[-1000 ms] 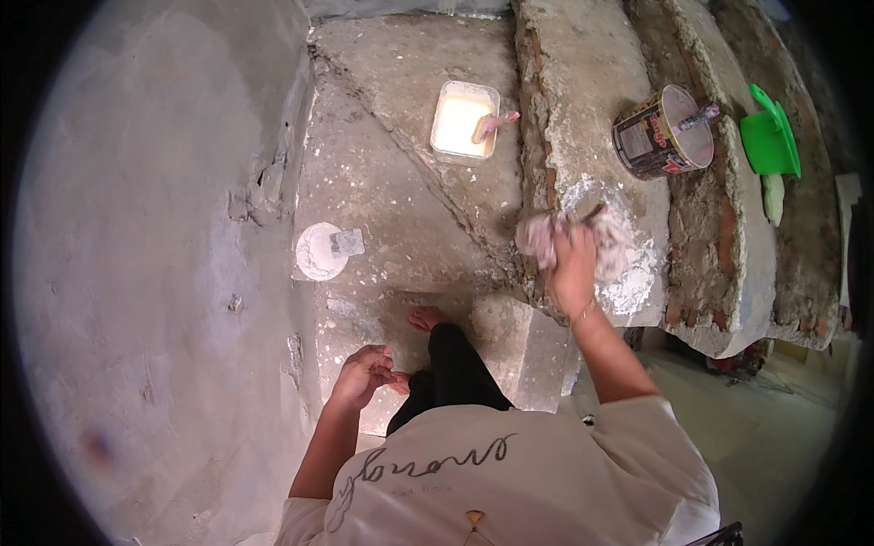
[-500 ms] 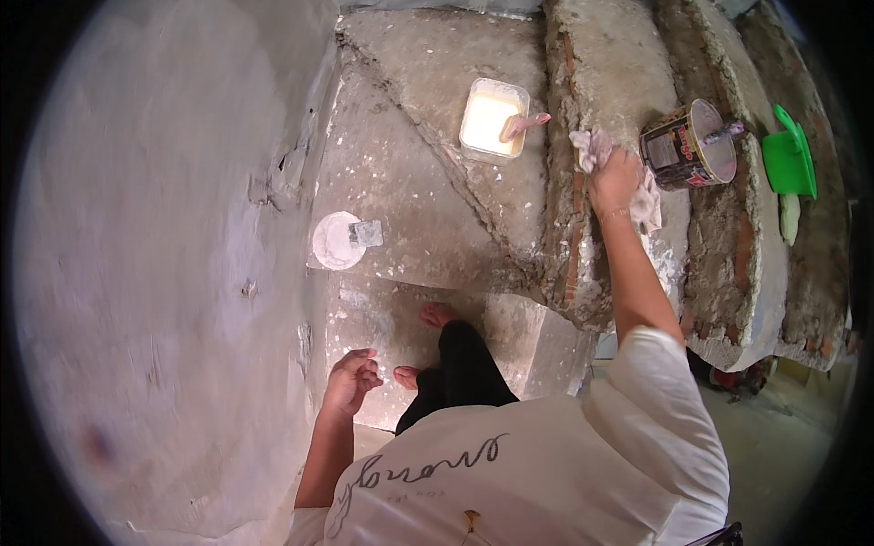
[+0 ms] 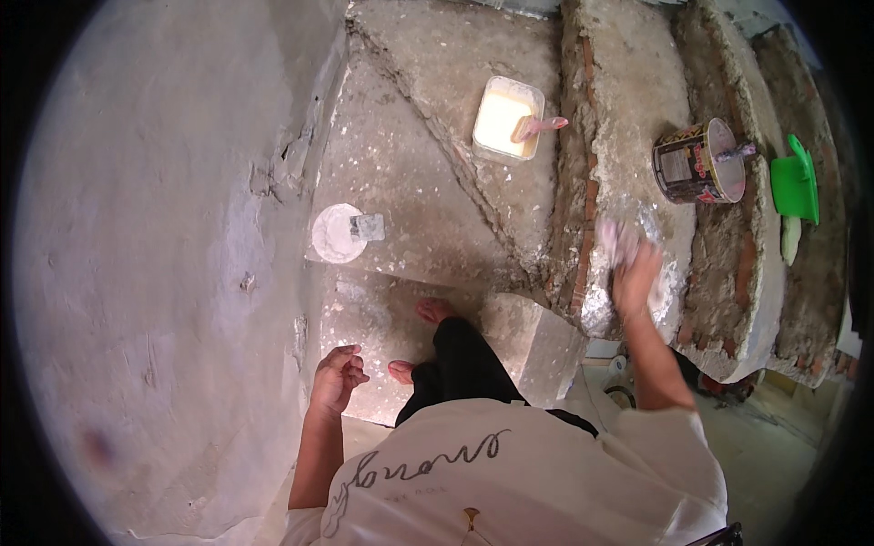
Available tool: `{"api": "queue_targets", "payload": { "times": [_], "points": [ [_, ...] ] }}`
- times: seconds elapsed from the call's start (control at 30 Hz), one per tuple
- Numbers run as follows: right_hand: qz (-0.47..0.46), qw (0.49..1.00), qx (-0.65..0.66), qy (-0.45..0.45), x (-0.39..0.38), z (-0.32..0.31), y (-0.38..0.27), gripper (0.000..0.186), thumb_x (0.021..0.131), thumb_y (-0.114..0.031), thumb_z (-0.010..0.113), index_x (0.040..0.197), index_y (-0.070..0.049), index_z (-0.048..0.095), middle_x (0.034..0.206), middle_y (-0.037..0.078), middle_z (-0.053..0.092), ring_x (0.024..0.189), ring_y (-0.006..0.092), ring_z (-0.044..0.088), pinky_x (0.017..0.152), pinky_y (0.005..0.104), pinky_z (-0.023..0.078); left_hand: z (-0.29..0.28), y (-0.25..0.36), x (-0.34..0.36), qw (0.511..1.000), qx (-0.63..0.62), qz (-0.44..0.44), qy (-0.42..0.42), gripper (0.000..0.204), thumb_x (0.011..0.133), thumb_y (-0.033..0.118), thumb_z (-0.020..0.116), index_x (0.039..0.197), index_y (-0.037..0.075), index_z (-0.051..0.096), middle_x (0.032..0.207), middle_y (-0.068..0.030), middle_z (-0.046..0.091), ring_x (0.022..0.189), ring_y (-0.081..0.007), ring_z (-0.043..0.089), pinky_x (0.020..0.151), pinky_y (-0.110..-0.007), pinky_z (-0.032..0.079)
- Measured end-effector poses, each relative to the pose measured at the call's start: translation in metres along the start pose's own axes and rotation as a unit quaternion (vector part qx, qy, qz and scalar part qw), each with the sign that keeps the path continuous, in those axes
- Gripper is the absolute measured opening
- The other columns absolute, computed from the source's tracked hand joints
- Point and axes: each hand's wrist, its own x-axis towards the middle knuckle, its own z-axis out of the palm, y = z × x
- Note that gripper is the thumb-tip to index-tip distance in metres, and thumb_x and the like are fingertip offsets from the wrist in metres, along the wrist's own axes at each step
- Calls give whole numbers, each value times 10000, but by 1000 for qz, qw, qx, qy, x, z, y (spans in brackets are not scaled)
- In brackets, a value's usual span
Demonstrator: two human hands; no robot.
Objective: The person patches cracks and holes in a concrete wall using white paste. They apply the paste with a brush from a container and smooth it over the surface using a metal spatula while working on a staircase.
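Observation:
My right hand [image 3: 636, 280] grips a crumpled pale pinkish rag [image 3: 617, 240], both slightly blurred by motion. They are over the near part of a rough concrete step [image 3: 628, 136], beside a wet, whitish patch. Off to the left, close to the plastered wall, my left hand [image 3: 340, 375] hangs in the air with loosely curled fingers apart and nothing in them. Beyond the right hand, a dark printed bucket [image 3: 678, 168] lies tilted on the step, a paint-smeared handle sticking out of its mouth.
A rectangular tub [image 3: 500, 116] of pale liquid holds a brush [image 3: 543, 126]. Nearer the wall [image 3: 173, 273] sits a round white container [image 3: 332, 235] with a flat grey blade [image 3: 368, 227] across its rim. A green plastic scoop-like thing [image 3: 795, 188] rests on the right-hand steps.
My right hand has drawn the rag down the step toward me, away from the bucket. My left hand has shifted slightly left. The whole view has moved a little.

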Motion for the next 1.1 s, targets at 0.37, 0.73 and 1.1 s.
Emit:
{"api": "queue_targets", "payload": {
  "times": [0.37,0.73,1.1],
  "points": [
    [-11,999,14,34,-77,-9,25,573,627,64,498,1199,38,478,1024,281,460,977,431,435,892,462,349,28,6,13,998,32,-4,-52,248,873,173,538,1056,6,543,743,-45,577,603,-139,565,628,-301,520],
    [198,967,-143,67,56,22,98,227,713,-86,579,905,18,517,895,245,531,889,437,490,791,499,384,9,-5,16,998,50,-21,-20,263,851,203,573,1035,16,552,759,-45,564,635,-148,552,622,-308,498],
    [174,971,-155,58,-57,-4,102,187,673,-66,621,814,-3,514,824,217,539,822,423,506,707,502,377,9,-13,15,999,25,-16,-13,268,865,183,537,1059,-2,533,758,-50,557,626,-152,566,621,-304,520]
  ]
}}
